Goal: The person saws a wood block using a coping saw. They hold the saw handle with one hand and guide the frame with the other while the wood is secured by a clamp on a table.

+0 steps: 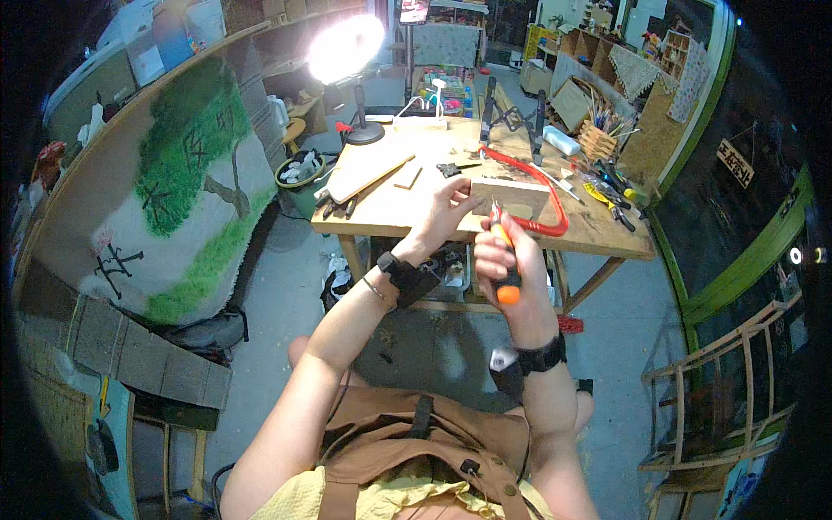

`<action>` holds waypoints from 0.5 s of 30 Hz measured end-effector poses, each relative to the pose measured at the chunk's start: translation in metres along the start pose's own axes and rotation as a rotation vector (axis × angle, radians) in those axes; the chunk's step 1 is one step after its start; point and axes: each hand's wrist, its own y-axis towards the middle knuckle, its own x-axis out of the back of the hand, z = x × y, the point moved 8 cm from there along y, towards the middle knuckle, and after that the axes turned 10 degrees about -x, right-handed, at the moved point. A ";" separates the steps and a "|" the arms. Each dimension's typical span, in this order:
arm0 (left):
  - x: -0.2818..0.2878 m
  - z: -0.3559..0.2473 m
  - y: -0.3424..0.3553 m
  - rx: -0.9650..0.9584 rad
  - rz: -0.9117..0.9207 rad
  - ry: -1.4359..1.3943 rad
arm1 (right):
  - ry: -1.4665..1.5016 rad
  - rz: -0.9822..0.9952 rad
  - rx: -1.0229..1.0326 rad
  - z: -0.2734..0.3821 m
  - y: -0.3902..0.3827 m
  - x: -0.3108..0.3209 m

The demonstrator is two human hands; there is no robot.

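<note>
My right hand [511, 264] is closed round a hand tool with an orange-and-black handle [507, 279]. Its slim metal tip points away from me, against or just in front of a pale wooden board [524, 192]; whether it touches, I cannot tell. The exact kind of the tool is hard to make out, though it resembles a screwdriver. At the board's left end, my left hand [449, 208] grips it between thumb and fingers. The board stands on edge near the front of the wooden workbench [381, 224]. Just beyond and right of it lies a red saw frame [555, 186].
A bright lamp [347, 48] on a black base stands at the back left. Wood pieces [373, 182] lie left on the bench. Along its right side are hand tools [615, 204] and a wooden holder [598, 139] of sticks. A bucket [299, 173] stands beside the bench.
</note>
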 end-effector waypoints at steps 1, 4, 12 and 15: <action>-0.002 -0.006 0.000 0.039 0.018 0.009 | 0.052 -0.024 0.004 0.007 0.009 0.003; -0.004 -0.011 0.001 -0.015 0.042 0.007 | 0.070 0.011 0.010 0.010 0.006 0.002; -0.001 -0.004 0.002 -0.059 -0.005 0.013 | 0.077 0.038 -0.034 0.004 0.005 0.002; 0.000 -0.002 0.001 -0.037 0.003 0.019 | 0.061 0.017 -0.031 0.007 0.005 0.003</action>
